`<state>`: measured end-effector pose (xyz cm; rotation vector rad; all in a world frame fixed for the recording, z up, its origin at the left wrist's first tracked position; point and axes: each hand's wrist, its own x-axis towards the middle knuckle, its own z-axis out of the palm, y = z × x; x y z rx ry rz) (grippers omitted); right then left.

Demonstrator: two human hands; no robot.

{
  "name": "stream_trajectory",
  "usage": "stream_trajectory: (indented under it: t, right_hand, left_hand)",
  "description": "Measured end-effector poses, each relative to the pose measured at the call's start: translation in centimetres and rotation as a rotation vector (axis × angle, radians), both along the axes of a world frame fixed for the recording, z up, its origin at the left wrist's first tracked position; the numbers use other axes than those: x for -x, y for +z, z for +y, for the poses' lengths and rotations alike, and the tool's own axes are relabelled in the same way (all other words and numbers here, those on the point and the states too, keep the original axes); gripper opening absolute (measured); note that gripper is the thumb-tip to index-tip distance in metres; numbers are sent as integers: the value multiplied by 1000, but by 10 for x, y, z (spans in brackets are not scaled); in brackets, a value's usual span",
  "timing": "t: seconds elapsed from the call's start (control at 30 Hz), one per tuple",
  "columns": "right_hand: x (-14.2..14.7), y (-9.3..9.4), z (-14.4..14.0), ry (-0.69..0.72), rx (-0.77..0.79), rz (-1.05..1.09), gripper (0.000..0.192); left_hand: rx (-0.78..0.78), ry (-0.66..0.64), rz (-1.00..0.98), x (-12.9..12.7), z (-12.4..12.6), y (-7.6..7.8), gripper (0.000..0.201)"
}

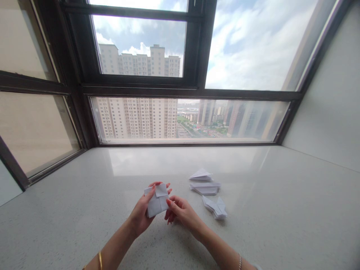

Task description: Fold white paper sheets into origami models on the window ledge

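Holding a partly folded white paper (157,200) above the table (84,210), the left hand (142,215) grips it from behind while the right hand (178,210) pinches its edge. Three finished folds (204,187) lie just right; this one looks midway. Crisp creases, glossy speckled stone.

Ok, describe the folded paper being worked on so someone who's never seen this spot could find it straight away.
Start at the big window and come down onto the pale speckled sill. Near its front edge, the left hand holds up a folded white paper, with the right hand pinching its edge. Unlike the three folded pieces lying flat to the right, it is off the surface.
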<state>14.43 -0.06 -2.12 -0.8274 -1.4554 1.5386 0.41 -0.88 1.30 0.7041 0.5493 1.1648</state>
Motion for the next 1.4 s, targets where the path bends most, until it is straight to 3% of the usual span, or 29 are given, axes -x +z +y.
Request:
stream_trajectory:
  t: [0.33,1.1,1.4]
  right_hand:
    - [-2,1,-1,103,53,90,41]
    - [-1,7,-6,183,35,-2,43]
    - [-2,-1,-4,-240,-292,-203,51]
  left_hand:
    - [20,-31,-28,1,0,-1,19]
    - [48,-79,4,3,-1,4,12]
    - [108,68,-10,1,1,0,11]
